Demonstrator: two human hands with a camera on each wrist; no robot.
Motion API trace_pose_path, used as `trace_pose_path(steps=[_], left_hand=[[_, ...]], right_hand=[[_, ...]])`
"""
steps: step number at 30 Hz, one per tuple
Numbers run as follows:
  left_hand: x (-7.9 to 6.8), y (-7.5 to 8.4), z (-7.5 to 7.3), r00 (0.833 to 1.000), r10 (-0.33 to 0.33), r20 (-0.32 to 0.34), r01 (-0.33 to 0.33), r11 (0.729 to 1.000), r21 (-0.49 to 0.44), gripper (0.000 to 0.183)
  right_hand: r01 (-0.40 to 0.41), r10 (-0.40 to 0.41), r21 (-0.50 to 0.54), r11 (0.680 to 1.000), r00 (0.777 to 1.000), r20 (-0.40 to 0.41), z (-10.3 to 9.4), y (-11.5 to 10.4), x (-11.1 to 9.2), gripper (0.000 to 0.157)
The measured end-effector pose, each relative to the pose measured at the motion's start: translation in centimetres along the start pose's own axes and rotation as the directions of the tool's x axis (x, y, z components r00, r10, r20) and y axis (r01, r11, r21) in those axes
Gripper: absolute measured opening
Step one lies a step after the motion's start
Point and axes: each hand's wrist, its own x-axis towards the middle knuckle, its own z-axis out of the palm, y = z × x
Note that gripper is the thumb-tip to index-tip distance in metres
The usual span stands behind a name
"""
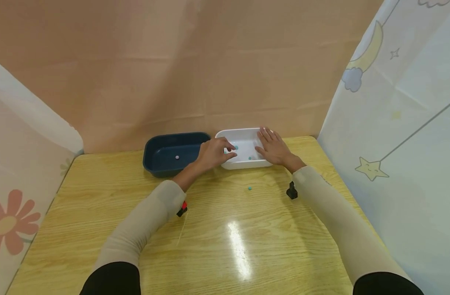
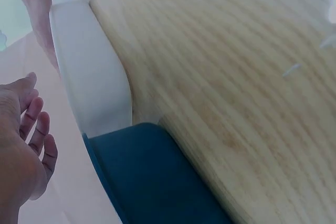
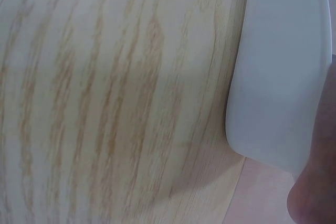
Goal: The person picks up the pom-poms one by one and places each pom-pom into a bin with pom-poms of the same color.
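A white tray (image 1: 246, 164) stands at the table's far edge, with a few small teal balls (image 1: 236, 148) inside. My left hand (image 1: 214, 153) is over its left end, thumb and forefinger apart; in the left wrist view the other fingers (image 2: 39, 132) are loosely bent. A teal speck shows in the gap between thumb and forefinger, apparently in the tray. Over the tray's right end lies my right hand (image 1: 272, 148), fingers straight and spread. To the left, a dark blue tray (image 1: 162, 174) holds one pale pink ball (image 1: 177, 157). The right wrist view shows only part of that hand.
One teal ball (image 1: 249, 188) lies on the wooden table (image 1: 210, 246) in front of the white tray. A brown backdrop (image 1: 210, 73) rises behind the trays. Printed sheets (image 1: 402, 123) hang at both sides. Small black devices (image 1: 292, 191) sit under the wrists.
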Motion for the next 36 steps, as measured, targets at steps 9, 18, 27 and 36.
trace_pose_path(steps=[9, 18, 27, 36], left_hand=[[-0.8, 1.7, 0.8, 0.996, 0.065, 0.055, -0.066, 0.998, 0.016, 0.024], [-1.9, 2.7, 1.7, 0.989, 0.140, 0.049, -0.139, 0.990, -0.013, 0.020], [-3.0, 3.3, 3.0, 0.975, 0.202, 0.089, -0.200, 0.979, -0.024, 0.020], [-3.8, 3.7, 3.9, 0.960, 0.241, 0.146, -0.234, 0.970, -0.061, 0.024]], right_hand=[[-0.007, 0.007, -0.007, 1.000, 1.000, 0.004, -0.5, -0.1, -0.2, 0.074], [-0.007, 0.007, -0.012, 1.000, 1.000, 0.012, -0.4, -0.1, -0.1, 0.075], [-0.006, 0.006, -0.012, 1.000, 1.000, 0.012, -0.1, 0.0, -0.1, 0.076], [-0.006, 0.006, -0.014, 1.000, 1.000, 0.013, -0.1, -0.1, -0.2, 0.076]])
